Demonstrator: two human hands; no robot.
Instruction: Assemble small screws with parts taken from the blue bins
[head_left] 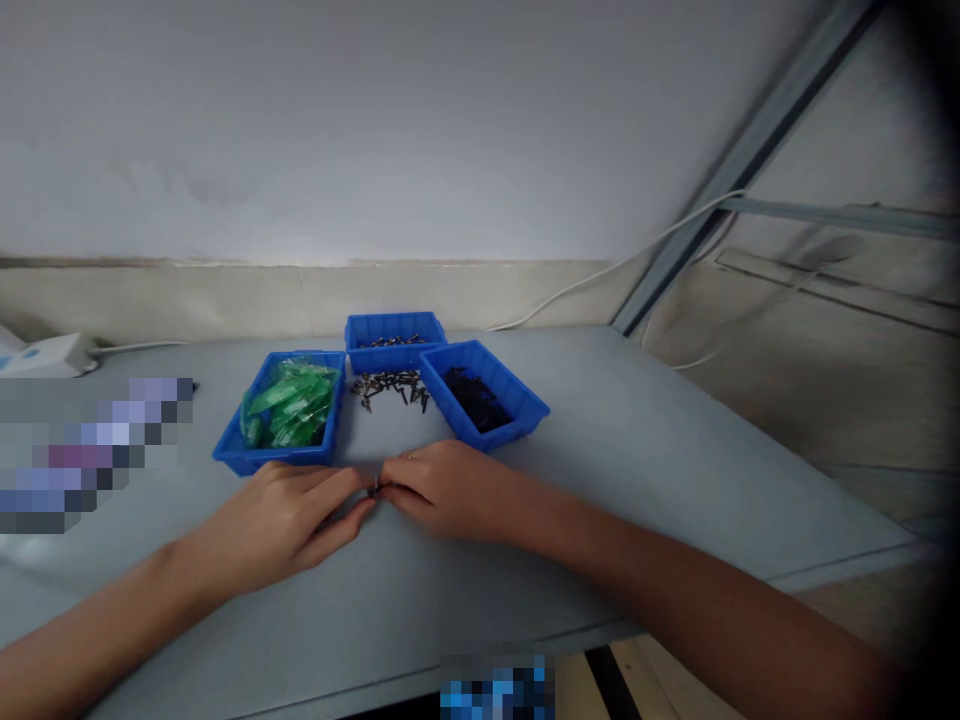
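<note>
A small dark piece (374, 489) is sitting over the desk (420, 610), pinched between the fingertips of the left hand (289, 512) and the right hand (454, 490). Each grip is clamping on it: the left thumb and index finger are meeting at one side, while the right thumb and index finger are pressing together at the other. The piece is lying at the very tips of both grips, well forward of the palms, and the fingers are hiding most of it, so its exact shape is not showing.

It is looking light and stiff, probably metal or hard plastic; it is unlikely to be giving under pressure, though its smallness is making it easy to drop. A fingertip hold on opposite ends is probably suiting it best.

Beyond the hands, loose screws (390, 385) are lying scattered on the desk. The left blue bin (240, 463) is holding green plastic packets (300, 400) and standing just behind the left hand. The rear blue bin (379, 355) is holding more small metal parts (401, 341), and the right blue bin (514, 430), just behind the right hand, is containing small black parts (476, 398).
</note>
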